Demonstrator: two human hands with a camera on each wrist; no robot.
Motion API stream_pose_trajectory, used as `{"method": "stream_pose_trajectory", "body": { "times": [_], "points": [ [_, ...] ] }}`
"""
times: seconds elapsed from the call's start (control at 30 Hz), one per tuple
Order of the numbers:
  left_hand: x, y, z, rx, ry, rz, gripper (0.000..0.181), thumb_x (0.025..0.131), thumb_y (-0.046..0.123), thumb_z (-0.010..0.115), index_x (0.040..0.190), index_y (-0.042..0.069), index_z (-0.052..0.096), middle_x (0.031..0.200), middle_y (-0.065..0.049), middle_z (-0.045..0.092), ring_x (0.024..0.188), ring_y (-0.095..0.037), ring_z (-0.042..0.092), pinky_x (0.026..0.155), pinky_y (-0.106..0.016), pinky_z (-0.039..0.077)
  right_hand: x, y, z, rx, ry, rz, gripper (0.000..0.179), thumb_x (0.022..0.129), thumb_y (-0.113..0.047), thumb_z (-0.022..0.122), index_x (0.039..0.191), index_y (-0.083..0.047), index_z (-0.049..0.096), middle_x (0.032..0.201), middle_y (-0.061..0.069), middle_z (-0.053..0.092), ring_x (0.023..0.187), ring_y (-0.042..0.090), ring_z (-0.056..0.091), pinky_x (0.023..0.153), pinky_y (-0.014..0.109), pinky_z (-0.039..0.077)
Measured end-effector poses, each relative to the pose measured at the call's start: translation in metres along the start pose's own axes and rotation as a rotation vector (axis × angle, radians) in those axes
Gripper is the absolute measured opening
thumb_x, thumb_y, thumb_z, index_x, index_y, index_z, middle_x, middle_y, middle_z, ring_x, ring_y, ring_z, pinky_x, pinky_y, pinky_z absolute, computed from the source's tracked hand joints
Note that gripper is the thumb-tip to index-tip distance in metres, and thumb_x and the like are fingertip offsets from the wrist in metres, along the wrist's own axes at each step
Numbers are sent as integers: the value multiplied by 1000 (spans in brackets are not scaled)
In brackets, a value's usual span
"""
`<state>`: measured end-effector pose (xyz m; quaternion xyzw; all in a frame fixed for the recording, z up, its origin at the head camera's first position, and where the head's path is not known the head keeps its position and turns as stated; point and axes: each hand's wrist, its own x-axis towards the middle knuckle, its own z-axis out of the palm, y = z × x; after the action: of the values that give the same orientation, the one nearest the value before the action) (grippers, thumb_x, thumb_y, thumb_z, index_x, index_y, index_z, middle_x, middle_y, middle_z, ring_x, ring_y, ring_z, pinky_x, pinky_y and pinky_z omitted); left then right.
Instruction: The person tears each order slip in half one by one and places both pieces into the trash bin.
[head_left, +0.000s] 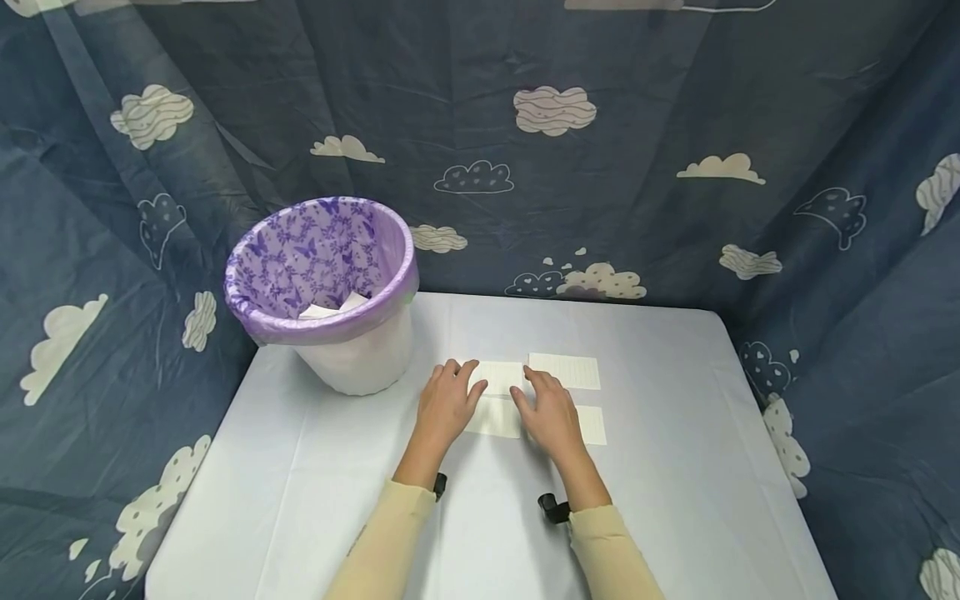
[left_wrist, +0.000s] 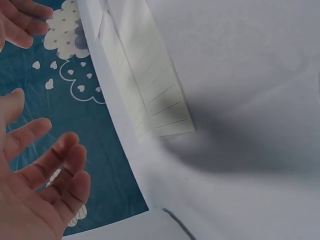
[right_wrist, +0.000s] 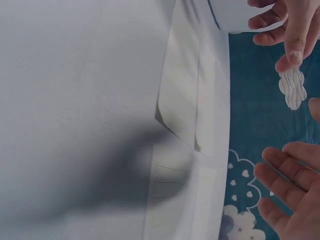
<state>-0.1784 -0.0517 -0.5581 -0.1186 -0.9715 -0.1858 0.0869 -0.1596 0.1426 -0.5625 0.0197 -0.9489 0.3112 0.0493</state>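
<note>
Several pale, lined paper cards lie flat on the white table: an upper-left card (head_left: 500, 377), a lower-left card (head_left: 493, 417), an upper-right card (head_left: 566, 371) and a lower-right card (head_left: 592, 426). My left hand (head_left: 444, 406) is at the left edge of the left pair, fingers relaxed and holding nothing. Over the inner side of the right pair is my right hand (head_left: 551, 414), its fingers loosely bent and partly hiding the lower-right card. Both wrist views show the hands above the table, apart from the cards. In the right wrist view, one card (right_wrist: 177, 85) has a slightly lifted corner.
A white bin (head_left: 360, 367) with a purple butterfly-patterned liner (head_left: 322, 327) stands at the table's back left. White paper pieces (head_left: 333, 308) lie inside it. A dark blue curtain (head_left: 450, 100) with cloud prints surrounds the white table (head_left: 675, 467) at the back and sides.
</note>
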Motion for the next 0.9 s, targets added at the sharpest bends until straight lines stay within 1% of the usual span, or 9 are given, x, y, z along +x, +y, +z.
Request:
{"method": "stream_pose_trajectory", "body": {
  "times": [0.17, 0.23, 0.37, 0.47, 0.67, 0.83, 0.9],
  "points": [
    [-4, 0, 2, -16, -15, 9, 42, 107, 43, 62, 138, 15, 67, 111, -10, 75, 97, -28, 69, 82, -41, 59, -4, -2, 7, 16, -30, 0, 58, 106, -41, 61, 150, -4, 58, 141, 16, 68, 134, 38, 61, 110, 59, 50],
    [-5, 0, 3, -18, -26, 8, 41, 106, 41, 63, 138, 15, 68, 110, -11, 76, 97, -28, 71, 80, -41, 60, -5, -2, 11, 14, -43, -1, 57, 106, -41, 62, 150, -5, 58, 139, 15, 69, 133, 37, 62, 108, 58, 52],
    [-6, 0, 7, -30, -70, 1, 40, 104, 39, 68, 136, 15, 69, 107, -10, 77, 94, -27, 72, 74, -40, 61, -7, -1, 20, -14, -59, -10, 54, 104, -38, 66, 148, -6, 60, 133, 14, 70, 126, 35, 65, 101, 55, 55],
    [-8, -1, 9, -45, -108, -7, 40, 103, 37, 70, 135, 14, 70, 107, -9, 77, 94, -27, 73, 74, -40, 61, -8, 0, 25, -32, -69, -12, 53, 103, -36, 67, 147, -7, 62, 129, 13, 71, 122, 32, 65, 99, 53, 57],
    [-11, -2, 16, -80, -155, -31, 40, 100, 34, 75, 134, 14, 70, 106, -9, 76, 94, -27, 74, 75, -41, 60, -8, 0, 31, -56, -82, -17, 49, 101, -33, 70, 142, -6, 66, 122, 11, 72, 115, 30, 66, 94, 50, 58],
    [-13, -2, 23, -105, -177, -41, 43, 96, 32, 79, 134, 14, 70, 103, -8, 75, 89, -24, 73, 73, -39, 59, -8, 1, 36, -100, -105, -24, 47, 99, -30, 74, 139, -5, 68, 113, 9, 72, 106, 27, 67, 88, 47, 59],
    [-13, -2, 25, -117, -192, -45, 43, 96, 32, 80, 134, 14, 70, 101, -7, 74, 84, -22, 70, 72, -38, 57, -8, 3, 38, -110, -114, -22, 47, 99, -29, 75, 139, -5, 68, 110, 8, 72, 104, 26, 66, 87, 45, 58]
  ]
}}
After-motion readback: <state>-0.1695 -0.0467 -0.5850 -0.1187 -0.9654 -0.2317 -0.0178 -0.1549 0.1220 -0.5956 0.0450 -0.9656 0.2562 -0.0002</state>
